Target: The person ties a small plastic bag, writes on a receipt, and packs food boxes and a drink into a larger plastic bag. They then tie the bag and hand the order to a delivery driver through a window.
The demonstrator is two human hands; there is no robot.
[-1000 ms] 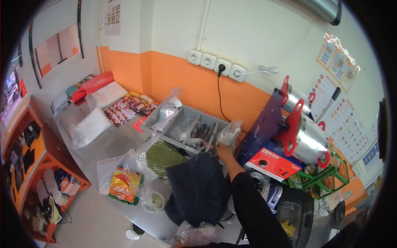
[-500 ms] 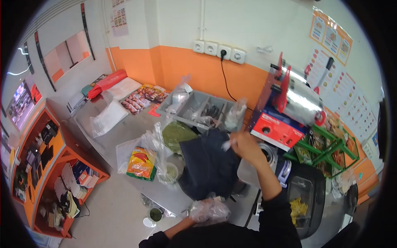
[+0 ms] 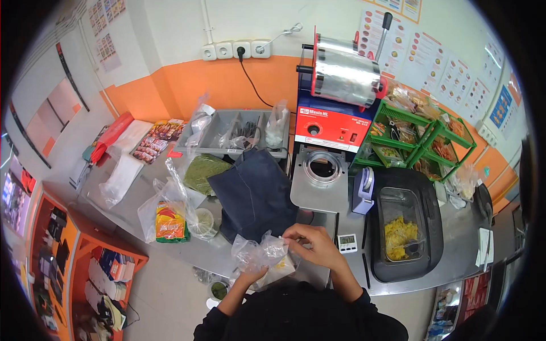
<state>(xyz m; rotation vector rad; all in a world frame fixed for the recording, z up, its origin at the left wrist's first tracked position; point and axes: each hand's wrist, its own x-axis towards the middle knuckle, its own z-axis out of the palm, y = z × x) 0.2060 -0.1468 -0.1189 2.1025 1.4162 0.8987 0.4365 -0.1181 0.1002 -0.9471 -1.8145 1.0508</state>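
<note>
Plastic bag (image 3: 257, 253), at six o'clock from a dark cloth (image 3: 256, 193), is clasped by the left hand (image 3: 253, 277), fingers partly hidden, while the right hand (image 3: 313, 245) pinches the three o'clock edge, thumb to finger

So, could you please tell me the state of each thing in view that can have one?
Clear plastic bag: crumpled, held by left hand and right hand
Dark fabric: creased
Black plug: plugged in
Sealer lever: pointing up
Film roll: mounted
Timer: on, digits showing
Black container: yellow food inside
Grey tray: open-topped, items inside
Green rack: stocked with packets
</note>
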